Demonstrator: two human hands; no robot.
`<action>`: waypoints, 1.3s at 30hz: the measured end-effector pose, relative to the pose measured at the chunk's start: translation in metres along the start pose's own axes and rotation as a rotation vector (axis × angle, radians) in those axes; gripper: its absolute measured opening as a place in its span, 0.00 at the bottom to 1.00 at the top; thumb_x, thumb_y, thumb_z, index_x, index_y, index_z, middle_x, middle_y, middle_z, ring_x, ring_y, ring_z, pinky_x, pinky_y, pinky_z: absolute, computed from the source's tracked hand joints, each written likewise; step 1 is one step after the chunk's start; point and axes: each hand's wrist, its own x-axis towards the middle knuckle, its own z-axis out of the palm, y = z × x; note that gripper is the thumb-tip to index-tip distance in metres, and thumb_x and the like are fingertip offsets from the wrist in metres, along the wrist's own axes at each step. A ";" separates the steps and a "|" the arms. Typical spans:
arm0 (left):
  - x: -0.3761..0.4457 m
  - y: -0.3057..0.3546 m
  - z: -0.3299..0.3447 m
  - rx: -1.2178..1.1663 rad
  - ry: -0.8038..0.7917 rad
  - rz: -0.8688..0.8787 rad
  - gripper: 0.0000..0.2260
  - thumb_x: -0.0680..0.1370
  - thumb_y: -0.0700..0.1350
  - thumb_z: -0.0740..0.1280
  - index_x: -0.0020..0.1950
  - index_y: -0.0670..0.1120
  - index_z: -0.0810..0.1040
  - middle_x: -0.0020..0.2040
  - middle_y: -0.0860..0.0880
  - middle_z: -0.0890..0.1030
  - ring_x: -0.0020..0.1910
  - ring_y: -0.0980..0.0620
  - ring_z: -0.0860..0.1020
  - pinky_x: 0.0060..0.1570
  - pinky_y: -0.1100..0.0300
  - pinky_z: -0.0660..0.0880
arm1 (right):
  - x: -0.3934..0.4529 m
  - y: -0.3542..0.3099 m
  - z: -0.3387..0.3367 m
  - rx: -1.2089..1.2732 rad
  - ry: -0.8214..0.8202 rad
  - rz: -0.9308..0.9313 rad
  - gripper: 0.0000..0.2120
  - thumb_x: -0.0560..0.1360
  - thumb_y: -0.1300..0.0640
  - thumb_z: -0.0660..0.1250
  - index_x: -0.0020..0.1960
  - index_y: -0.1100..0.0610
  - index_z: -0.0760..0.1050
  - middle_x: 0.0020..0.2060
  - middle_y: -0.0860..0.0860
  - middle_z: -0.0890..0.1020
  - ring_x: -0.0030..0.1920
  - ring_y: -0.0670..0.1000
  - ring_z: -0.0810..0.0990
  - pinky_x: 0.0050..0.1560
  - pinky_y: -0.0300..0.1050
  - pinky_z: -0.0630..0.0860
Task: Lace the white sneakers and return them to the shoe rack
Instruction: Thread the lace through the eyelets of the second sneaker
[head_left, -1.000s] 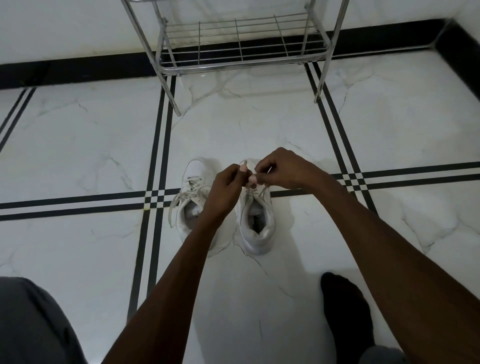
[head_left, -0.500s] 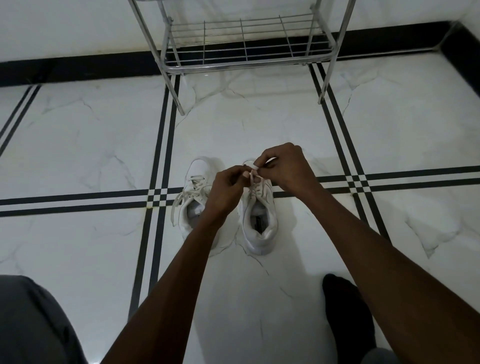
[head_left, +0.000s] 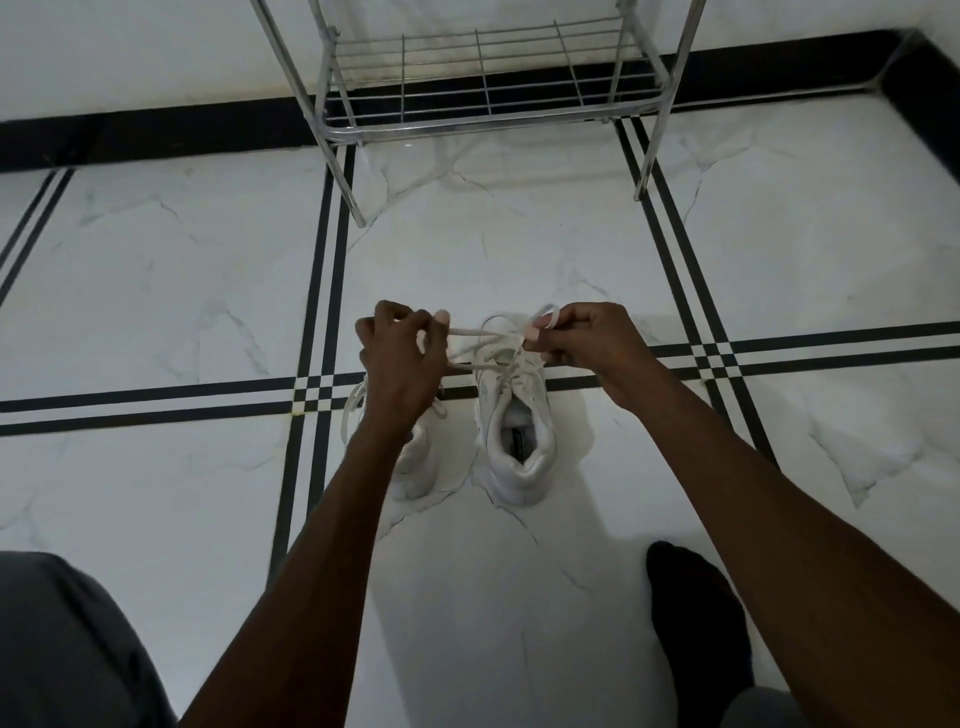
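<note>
Two white sneakers stand side by side on the floor, heels toward me. The right sneaker (head_left: 517, 441) is in plain sight, its white lace (head_left: 485, 340) stretched taut across its top. My left hand (head_left: 402, 358) pinches one end of that lace and my right hand (head_left: 587, 338) pinches the other, the two hands held apart. The left sneaker (head_left: 418, 457) is mostly hidden under my left wrist, with a loose lace loop hanging at its left side. The metal shoe rack (head_left: 483, 111) stands beyond them against the wall.
White marble floor (head_left: 171, 291) with black stripe lines surrounds the shoes. My foot in a black sock (head_left: 696, 618) rests at lower right, and a grey-trousered knee (head_left: 62, 649) fills the lower left. A black skirting runs along the wall behind the rack.
My hands were close together over the right sneaker's tongue; they have now pulled apart sideways, drawing the lace tight between them.
</note>
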 end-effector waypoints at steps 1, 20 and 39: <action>0.000 -0.002 -0.004 0.020 0.012 -0.015 0.18 0.83 0.55 0.62 0.50 0.43 0.84 0.59 0.44 0.75 0.66 0.42 0.66 0.64 0.40 0.69 | 0.000 0.002 0.000 0.017 -0.008 0.030 0.12 0.69 0.65 0.78 0.50 0.69 0.82 0.44 0.61 0.87 0.42 0.54 0.88 0.44 0.43 0.82; -0.025 0.000 0.031 0.383 -0.107 0.213 0.14 0.80 0.41 0.67 0.65 0.48 0.78 0.65 0.46 0.80 0.68 0.40 0.71 0.64 0.44 0.68 | 0.012 0.040 -0.015 -0.622 0.216 -0.106 0.28 0.68 0.55 0.80 0.64 0.57 0.73 0.55 0.56 0.77 0.54 0.54 0.78 0.55 0.48 0.76; -0.040 -0.009 0.046 0.335 -0.111 0.145 0.13 0.70 0.29 0.66 0.50 0.41 0.81 0.49 0.41 0.82 0.54 0.40 0.73 0.50 0.49 0.69 | 0.006 0.046 -0.009 -0.905 -0.048 -0.280 0.06 0.72 0.67 0.71 0.45 0.59 0.85 0.41 0.54 0.88 0.42 0.52 0.85 0.43 0.43 0.79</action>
